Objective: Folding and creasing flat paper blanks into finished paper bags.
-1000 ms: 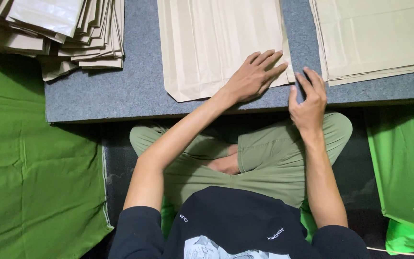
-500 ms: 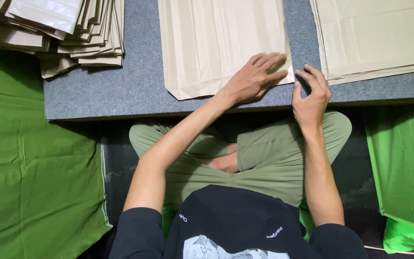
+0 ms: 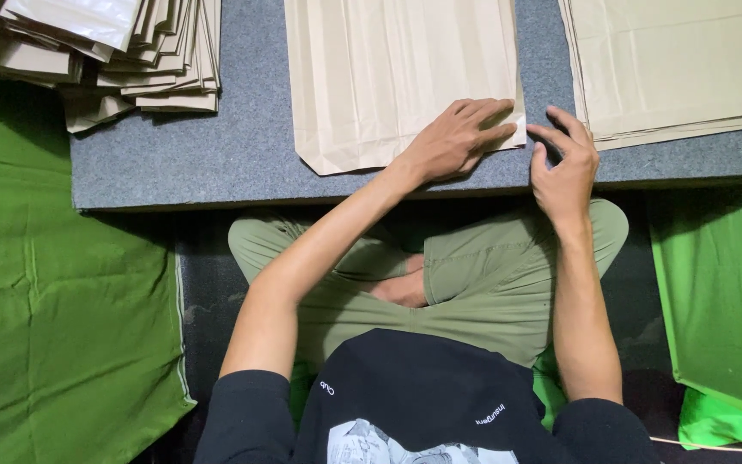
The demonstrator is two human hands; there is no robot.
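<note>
- While the left hand (image 3: 455, 137) lay flat with its fingers spread, it pressed down the near right corner of the flat paper bag (image 3: 401, 77), grasping nothing.
- The right hand (image 3: 566, 163) hovered just beside that corner, released, its fingers curled and its thumb and forefinger apart over the grey surface (image 3: 216, 163).
- The flat paper bag lay in the middle of the surface, its cut corner at the near left; whether anything was inside it could not be told, though it looked flat.
- To the right, a stack of paper sheets (image 3: 680, 69) lay near the right hand, apart from the bag.
- At the far left, a pile of folded bags (image 3: 105, 51) overhung the surface's edge, some with a glossy white face; their contents did not show.
- Green cloth (image 3: 53, 292) covered the floor on both sides of the person's crossed legs (image 3: 474, 275).
- Compared with half a second before, the left hand had kept its place on the bag, while the right hand had shifted slightly rightward and its fingers had curled more.
</note>
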